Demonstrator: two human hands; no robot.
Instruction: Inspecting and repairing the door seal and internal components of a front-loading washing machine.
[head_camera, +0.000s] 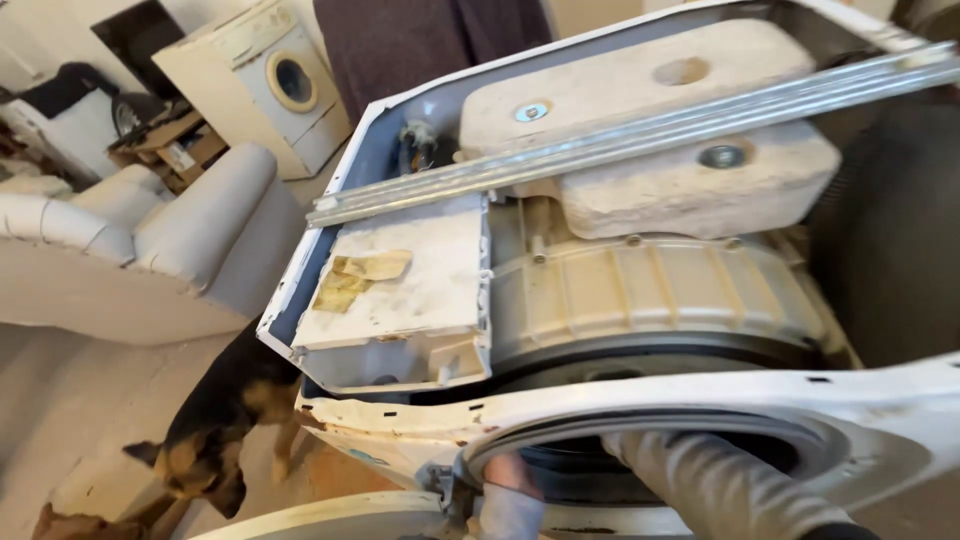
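An open-topped washing machine (900, 400) fills most of the view, its white enamelled sheet-metal shell chipped and rust-spotted along the front edge. Inside sits a ribbed, cream plastic tub (650, 295), rounded and grimy, and on top of it rests a pale, rough concrete counterweight (640, 130), blocky with softened corners, bolted down and pierced by an oval hole. A bright metal crossbar (620, 135) runs diagonally over the block from side to side. To the left of the tub, the boxy white detergent housing (400, 290) has a flat, stained lid with a crumpled yellowish scrap (355, 275) stuck on it. At the front, the round door opening is lined with a dark grey rubber gasket (640, 425). A grey-sleeved arm reaches into that opening; the left hand (508, 475) lies at the gasket's lower left edge near the door hinge, partly hidden, so whether its fingers are clenched or loose cannot be told. The right hand is not visible. Beside the machine stands a black-and-tan dog (215, 425) on a bare floor, with a grey upholstered armchair (170, 235) behind it and a second, smooth white washing machine (265, 85) further back
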